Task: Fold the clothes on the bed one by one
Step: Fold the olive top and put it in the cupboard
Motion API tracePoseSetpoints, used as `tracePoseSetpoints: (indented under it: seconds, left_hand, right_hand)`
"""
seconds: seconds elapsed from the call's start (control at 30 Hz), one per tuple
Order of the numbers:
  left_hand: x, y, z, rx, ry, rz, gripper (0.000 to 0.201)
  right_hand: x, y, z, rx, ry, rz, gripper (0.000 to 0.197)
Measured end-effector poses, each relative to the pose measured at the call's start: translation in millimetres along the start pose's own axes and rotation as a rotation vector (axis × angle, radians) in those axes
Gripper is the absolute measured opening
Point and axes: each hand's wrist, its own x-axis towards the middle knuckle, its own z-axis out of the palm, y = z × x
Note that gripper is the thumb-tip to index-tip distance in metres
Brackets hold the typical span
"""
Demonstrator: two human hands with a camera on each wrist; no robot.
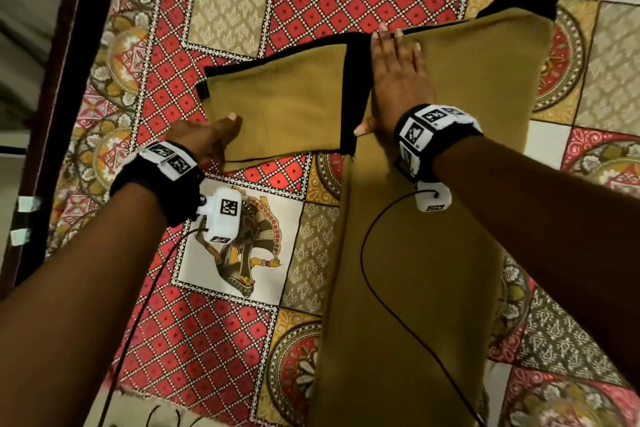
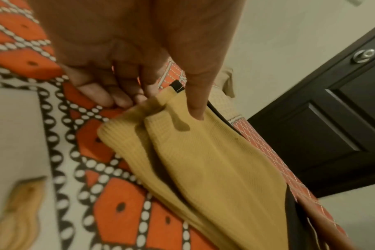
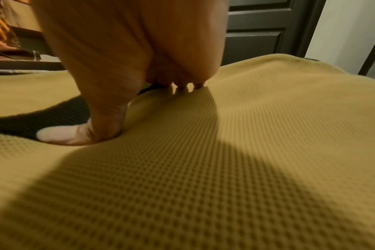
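- Patterned bedspread (image 1: 214, 333) in red, white and gold covered the bed; a dark panelled door (image 2: 323, 128) stood beyond its edge.
- Mustard garment (image 1: 415, 253) with black trim lay flat on the bedspread, its body running toward the onlooker, one sleeve (image 1: 287, 107) spread out to the left.
- Left hand (image 1: 204, 139) gripped the sleeve's near edge close to the cuff; in the left wrist view the thumb (image 2: 195, 94) pressed on top and the fingers (image 2: 101, 94) curled beneath, bunching the cloth.
- Right hand (image 1: 398, 76) lay flat, fingers extended, palm pressing the garment just beside the black shoulder seam (image 1: 356, 94).
- Right thumb (image 3: 60, 135) rested against the black band in the right wrist view.
- Marker-covered bands were worn on both wrists, with cables trailing across the cloth.
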Motion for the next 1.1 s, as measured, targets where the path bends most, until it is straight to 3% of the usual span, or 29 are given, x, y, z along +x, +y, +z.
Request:
tracePoseSetpoints:
  seconds: [0.2,0.27,0.33,0.4,0.47,0.53,0.67,0.8,0.97,1.03,1.1]
  left_hand:
    - [-17,14,9,-0.196,-0.057,0.105,0.017]
    - [-17,8,6,-0.191,-0.077,0.121,0.02]
    - [-19,8,6,-0.171,-0.085,0.149,0.023]
    - [-27,18,9,-0.195,-0.087,0.199,0.017]
    - [-37,34,17,-0.19,-0.066,0.289,0.027]
    - [-58,59,31,-0.146,-0.037,0.41,0.039]
    - [-117,110,95,-0.027,-0.051,0.704,0.034]
    - [-173,134,176,0.059,-0.219,0.753,0.044]
    - [-222,132,241,0.393,-0.541,0.805,0.07]
    - [-213,122,241,0.493,-0.495,0.883,0.063]
    - [-187,111,226,0.595,-0.326,1.015,0.052]
  right_hand:
    - [-92,45,0,0.299,0.232,0.133,0.131]
    - [-135,86,17,0.326,0.272,0.257,0.124]
    - [-172,134,35,0.289,0.229,0.404,0.122]
    - [-195,167,52,0.238,0.061,0.501,0.127]
    - [-198,178,71,0.206,-0.072,0.517,0.131]
    - [-193,175,81,0.191,-0.11,0.537,0.134]
    - [-189,173,76,0.225,-0.2,0.566,0.134]
    - [-189,176,75,0.236,-0.22,0.543,0.134]
    - [-190,176,81,0.249,-0.193,0.545,0.132]
    - [-190,182,83,0.27,-0.19,0.527,0.132]
    - [-193,191,76,0.329,-0.208,0.495,0.128]
